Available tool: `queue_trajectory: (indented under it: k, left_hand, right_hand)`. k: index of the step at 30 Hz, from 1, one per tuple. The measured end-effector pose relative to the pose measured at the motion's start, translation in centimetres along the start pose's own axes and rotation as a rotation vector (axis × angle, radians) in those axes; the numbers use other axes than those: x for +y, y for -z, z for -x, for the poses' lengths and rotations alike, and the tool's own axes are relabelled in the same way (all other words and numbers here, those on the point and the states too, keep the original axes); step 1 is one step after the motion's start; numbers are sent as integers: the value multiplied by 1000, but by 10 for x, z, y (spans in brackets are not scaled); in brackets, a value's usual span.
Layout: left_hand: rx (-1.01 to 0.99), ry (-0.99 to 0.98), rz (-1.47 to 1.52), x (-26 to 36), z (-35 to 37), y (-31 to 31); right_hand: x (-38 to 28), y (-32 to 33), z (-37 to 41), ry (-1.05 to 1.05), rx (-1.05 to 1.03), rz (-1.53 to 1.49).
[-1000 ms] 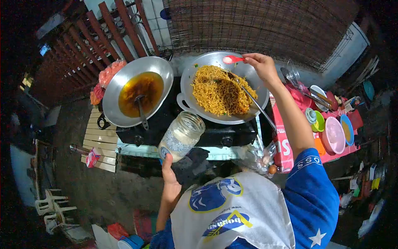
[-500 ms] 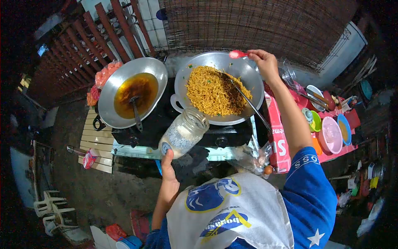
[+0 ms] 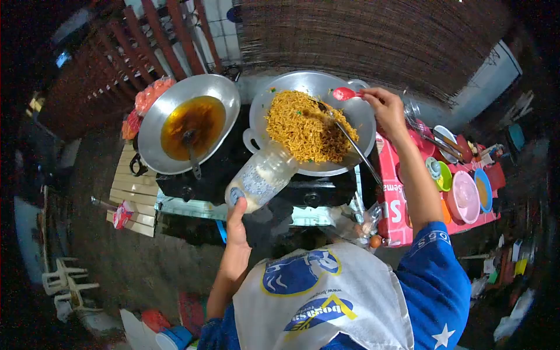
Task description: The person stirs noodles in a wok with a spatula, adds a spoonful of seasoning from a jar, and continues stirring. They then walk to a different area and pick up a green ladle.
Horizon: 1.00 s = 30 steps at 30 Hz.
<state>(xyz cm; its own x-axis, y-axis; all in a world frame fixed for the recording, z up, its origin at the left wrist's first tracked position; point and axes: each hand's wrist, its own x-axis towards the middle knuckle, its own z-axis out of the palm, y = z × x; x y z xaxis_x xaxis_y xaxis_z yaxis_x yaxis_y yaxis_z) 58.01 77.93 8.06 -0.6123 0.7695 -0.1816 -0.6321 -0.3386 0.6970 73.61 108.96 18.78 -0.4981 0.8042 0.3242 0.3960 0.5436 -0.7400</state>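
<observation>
My left hand (image 3: 238,227) is closed on a glass jar (image 3: 261,178) of white contents, tilted with its open mouth toward the large metal wok. In my right hand (image 3: 385,108), fingers pinched, is a red spoon (image 3: 344,93) over the right part of that wok (image 3: 363,111). Brown noodles (image 3: 303,125) fill the wok's middle, and a long-handled ladle (image 3: 357,143) lies in them, its handle over the right rim. To the left, a second wok (image 3: 149,140) holds dark golden oil (image 3: 201,119) and another ladle (image 3: 194,160).
Both woks stand on a black stove (image 3: 233,154). On the right, a red-covered table (image 3: 396,216) bears a pink bowl (image 3: 465,195), a blue bowl (image 3: 487,204) and a green bowl (image 3: 445,175). A slatted bench (image 3: 131,189) is at the left; a brown egg (image 3: 375,240) sits near the front.
The jar in my left hand has tipped further over toward the noodles. My right hand and the red spoon have moved slightly right and down. The view has shifted a little.
</observation>
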Motion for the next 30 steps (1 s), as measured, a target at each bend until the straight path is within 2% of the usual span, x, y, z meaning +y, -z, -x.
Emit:
queue_trajectory:
  k: [1, 2, 3, 5, 7, 8, 12, 13, 15, 19, 21, 23, 25, 27, 29, 30]
  left_hand:
    - [-2, 2, -25, 1, -3, -1]
    - [19, 9, -44, 1, -5, -1]
    - [37, 5, -45, 3, -7, -3]
    - [-3, 59, -43, 6, -10, -9]
    - [-2, 67, -68, 1, -16, -5]
    - [-37, 54, -84, -2, -18, -3]
    - [-48, 26, -142, 1, -15, -17]
    - [-39, 31, -146, 3, -13, -21]
    - [-30, 28, -146, 5, -11, -24]
    - [-47, 65, -56, -5, -19, -5]
    - [-52, 102, -23, -6, -20, 3]
    - [10, 148, -2, -1, -14, 5]
    - [-12, 123, 34, -7, -13, 19]
    - [2, 30, -11, -4, -9, 22]
    - [14, 46, -8, -3, -7, 26]
    - [25, 49, -24, 0, -5, 24]
  right_hand:
    - [-4, -4, -1, -70, -52, -336]
    - [-9, -4, 4, -77, -168, -418]
    - [-25, -8, 13, -79, -186, -425]
    - [-51, -20, 30, 81, -460, -403]
    - [-64, -39, 41, 98, -641, -398]
    - [-69, -45, 43, 198, -693, -336]
    - [-69, -60, 46, 310, -769, -217]
    - [-66, -62, 46, 313, -773, -217]
    - [-63, -64, 45, 128, -819, -376]
    - [-61, -59, 41, -4, -793, -497]
    - [-59, -49, 38, -161, -755, -594]
    - [-42, -41, 30, -205, -723, -697]
    - [-36, -30, 20, -236, -586, -720]
    - [-41, -16, 7, -267, -372, -548]
    - [-14, -15, -19, -173, -185, -589]
    - [-5, -16, -30, -179, -177, -588]
